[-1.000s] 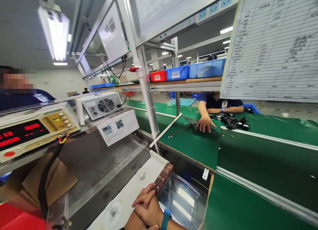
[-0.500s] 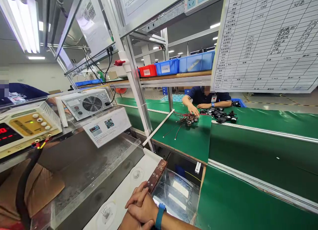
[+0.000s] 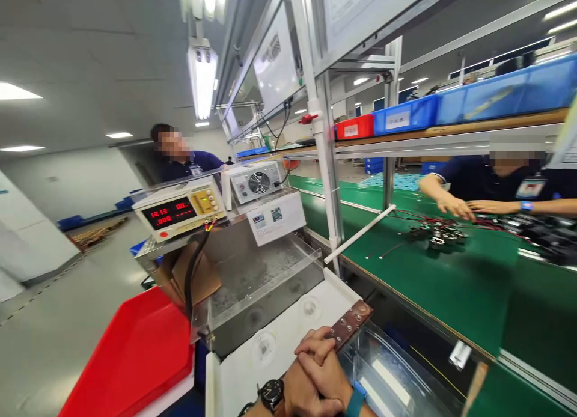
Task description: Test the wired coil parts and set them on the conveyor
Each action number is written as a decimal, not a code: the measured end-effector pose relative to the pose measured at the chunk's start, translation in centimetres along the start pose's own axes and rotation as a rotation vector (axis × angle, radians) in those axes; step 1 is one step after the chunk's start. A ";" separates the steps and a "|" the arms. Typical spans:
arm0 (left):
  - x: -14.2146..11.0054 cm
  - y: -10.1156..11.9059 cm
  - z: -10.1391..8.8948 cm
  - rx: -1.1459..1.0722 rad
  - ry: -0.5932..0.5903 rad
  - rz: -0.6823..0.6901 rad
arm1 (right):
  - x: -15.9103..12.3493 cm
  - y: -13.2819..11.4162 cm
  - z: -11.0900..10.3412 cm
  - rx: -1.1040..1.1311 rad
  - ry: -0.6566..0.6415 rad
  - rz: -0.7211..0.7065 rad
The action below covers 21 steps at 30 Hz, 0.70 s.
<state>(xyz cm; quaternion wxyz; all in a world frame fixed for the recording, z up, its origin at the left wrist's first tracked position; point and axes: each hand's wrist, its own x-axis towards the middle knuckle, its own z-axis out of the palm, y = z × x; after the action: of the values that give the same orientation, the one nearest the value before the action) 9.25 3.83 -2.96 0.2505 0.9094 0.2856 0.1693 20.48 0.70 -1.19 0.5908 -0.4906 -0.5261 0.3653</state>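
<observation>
My two hands are clasped together at the bottom middle, resting on a white fixture plate [image 3: 288, 336] with round sockets. My right hand [image 3: 322, 366], with a blue band at the wrist, lies over my left hand [image 3: 295, 390], which wears a black watch. The fingers of both are wrapped round each other and hold nothing else. Their fingertips touch the near end of a brown metal bar [image 3: 350, 324] with several screws. Behind the plate stands a clear plastic cover [image 3: 265, 273].
A tester with red digits [image 3: 180, 210] and a fan unit [image 3: 255, 182] sit above the cover. A red tray [image 3: 135, 357] lies left. On the green belt [image 3: 451, 285], a co-worker's hands [image 3: 455, 206] handle wired parts [image 3: 435, 237]. Another person [image 3: 189, 161] stands behind the tester.
The view has swung to the left, bringing the red tray and floor into sight. My hands have stayed clasped by the brown bar. The co-worker's hands keep shifting among the wired parts.
</observation>
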 end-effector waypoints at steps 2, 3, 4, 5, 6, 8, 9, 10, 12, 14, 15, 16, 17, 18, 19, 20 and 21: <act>-0.1 -0.4 0.1 -0.033 0.021 0.032 | 0.0 0.2 -0.1 0.069 -0.110 -0.004; -0.1 -0.4 0.2 -0.052 0.032 0.048 | 0.1 0.2 -0.2 0.109 -0.178 -0.008; -0.2 -0.4 0.2 -0.068 0.042 0.060 | 0.1 0.2 -0.4 0.129 -0.204 -0.007; -0.2 -0.4 0.2 -0.079 0.046 0.068 | 0.1 0.1 -0.5 0.140 -0.218 -0.006; -0.2 -0.2 0.1 -0.084 0.046 0.069 | 0.1 -0.1 -0.6 0.145 -0.229 -0.007; -0.2 0.2 -0.2 -0.089 0.028 0.047 | 0.2 -0.3 -0.7 0.139 -0.236 -0.013; -0.2 0.4 -0.5 -0.090 0.016 0.030 | 0.2 -0.3 -0.7 0.132 -0.236 -0.017; -0.2 0.6 -0.8 -0.092 0.006 0.013 | 0.2 -0.4 -0.7 0.125 -0.235 -0.021; -0.3 1.1 -1.4 -0.095 -0.002 -0.010 | 0.2 -0.2 -0.6 0.117 -0.228 -0.030; -0.4 1.4 -1.9 -0.093 0.003 -0.018 | 0.3 0.0 -0.6 0.115 -0.228 -0.036; -0.4 1.6 -2.1 -0.091 0.005 -0.022 | 0.3 0.1 -0.5 0.112 -0.230 -0.036; -0.3 1.7 -2.2 -0.091 0.008 -0.026 | 0.3 0.2 -0.5 0.107 -0.231 -0.036; -0.2 1.9 -2.3 -0.090 0.010 -0.030 | 0.3 0.3 -0.5 0.102 -0.233 -0.035; 0.0 2.0 -2.3 -0.090 0.012 -0.033 | 0.3 0.4 -0.5 0.097 -0.233 -0.035; 0.2 2.2 -2.3 -0.090 0.014 -0.037 | 0.3 0.4 -0.6 0.091 -0.231 -0.036; 0.5 2.4 -2.2 -0.090 0.015 -0.040 | 0.3 0.4 -0.6 0.085 -0.230 -0.042; 0.8 2.6 -2.1 -0.090 0.015 -0.044 | 0.4 0.4 -0.6 0.079 -0.228 -0.049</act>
<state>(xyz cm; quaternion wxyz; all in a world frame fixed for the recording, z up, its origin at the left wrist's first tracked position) 10.09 3.21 0.30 0.2927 0.8894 0.2995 0.1835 21.16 1.02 -1.47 0.5549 -0.4093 -0.5870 0.4243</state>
